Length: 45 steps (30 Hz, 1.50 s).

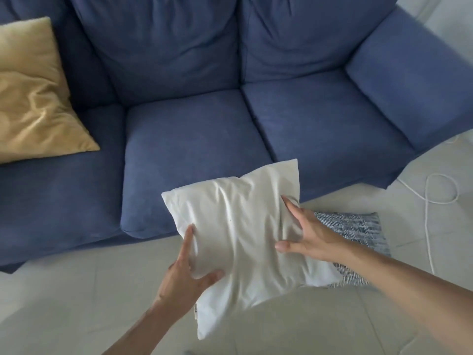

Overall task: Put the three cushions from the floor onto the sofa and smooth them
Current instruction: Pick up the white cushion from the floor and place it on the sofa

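Far left: a yellow cushion (35, 93) rests on the left seat of the blue sofa (194, 139), leaning back against the corner of the backrest, its surface creased and its near corner pointing toward the seat's front edge. Centre: the middle and right seats of the sofa lie bare, each with a plump back pad behind it. Lower centre: a white cushion (243, 226) is held in the air in front of the sofa, its far corner overlapping the front edge of the middle seat and its near corner hanging over the pale tiled floor (76, 303). The left hand (184, 275) takes the cushion's left edge; its grip pinches the fabric, with the thumb on top and the index finger stretched along the edge. The right hand (307, 231) takes the right edge; its grip also presses into the cloth, thumb lying across the top face and fingers bunching the fabric toward the far corner. Right of centre: a blue-and-white patterned cushion (358, 231) lies flat on the floor just beside the sofa's front, partly hidden beneath the white cushion and the right forearm. Far right: a white cord (432, 198) loops across the floor near the sofa's right arm.
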Available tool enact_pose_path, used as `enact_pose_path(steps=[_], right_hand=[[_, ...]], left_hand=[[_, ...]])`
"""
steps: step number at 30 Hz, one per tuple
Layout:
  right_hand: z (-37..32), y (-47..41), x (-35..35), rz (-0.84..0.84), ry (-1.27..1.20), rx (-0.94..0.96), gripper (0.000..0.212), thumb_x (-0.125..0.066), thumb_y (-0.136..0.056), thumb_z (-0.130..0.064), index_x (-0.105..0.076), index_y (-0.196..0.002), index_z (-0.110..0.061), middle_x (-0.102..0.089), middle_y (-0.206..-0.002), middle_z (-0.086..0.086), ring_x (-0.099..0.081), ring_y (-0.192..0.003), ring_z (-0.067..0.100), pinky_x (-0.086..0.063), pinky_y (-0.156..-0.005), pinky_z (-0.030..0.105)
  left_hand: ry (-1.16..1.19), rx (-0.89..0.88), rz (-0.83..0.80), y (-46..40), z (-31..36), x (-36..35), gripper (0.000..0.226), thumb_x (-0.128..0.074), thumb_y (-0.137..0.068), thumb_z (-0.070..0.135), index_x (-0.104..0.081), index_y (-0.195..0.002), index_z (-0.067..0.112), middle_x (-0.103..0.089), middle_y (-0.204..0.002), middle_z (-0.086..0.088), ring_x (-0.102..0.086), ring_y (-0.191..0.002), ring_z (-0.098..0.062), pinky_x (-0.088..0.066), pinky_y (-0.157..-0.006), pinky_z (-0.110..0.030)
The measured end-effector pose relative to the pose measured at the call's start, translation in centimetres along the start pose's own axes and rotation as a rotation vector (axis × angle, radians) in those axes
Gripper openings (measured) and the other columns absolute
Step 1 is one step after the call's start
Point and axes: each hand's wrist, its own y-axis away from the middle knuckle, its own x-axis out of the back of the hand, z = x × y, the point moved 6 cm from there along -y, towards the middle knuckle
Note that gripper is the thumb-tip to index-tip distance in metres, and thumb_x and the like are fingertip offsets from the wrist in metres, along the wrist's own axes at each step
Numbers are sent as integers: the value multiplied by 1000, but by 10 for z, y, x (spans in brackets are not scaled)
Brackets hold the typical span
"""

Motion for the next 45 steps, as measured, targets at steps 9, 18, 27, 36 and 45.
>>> enact_pose_path(steps=[9,18,27,36,45], right_hand=[[-97,-68,77,65,7,100,123,-83,-87,-61,12,-166,-59,-21,-167,-3,-31,-156,23,-33,-121,38],[-177,-182,122,143,6,186,126,-84,-90,-45,20,-158,-66,-12,-173,-8,-22,-161,21,-28,-131,44],[-244,-317,156,239,90,228,124,-79,-96,-30,22,-165,-50,-8,-178,-3,-19,-163,23,-29,-125,37],[-286,-437,199,396,138,241,116,-74,-98,-24,16,-170,-41,-12,-178,3,-21,-162,32,-24,-132,50],[-283,-497,186,395,231,134,99,-60,-108,-29,16,-169,-42,-11,-179,8,-28,-157,42,-31,-125,64]], left_hand=[[-48,-151,164,-63,73,107,127,-92,-76,55,9,-149,79,-64,-122,33,-66,-111,-3,-51,-91,-24],[-82,-184,241,-169,112,207,129,-93,-79,46,6,-161,65,-50,-117,34,-60,-103,-8,-48,-88,-26],[-158,-205,248,-300,125,298,132,-91,-85,40,14,-162,60,-49,-137,19,-53,-115,-15,-46,-98,-32],[-307,-278,296,-426,153,358,129,-85,-89,39,20,-162,54,-49,-162,-1,-58,-132,-32,-47,-101,-37],[-362,-209,300,-495,148,373,128,-85,-90,39,18,-166,44,-39,-169,-5,-50,-145,-36,-48,-104,-45]])
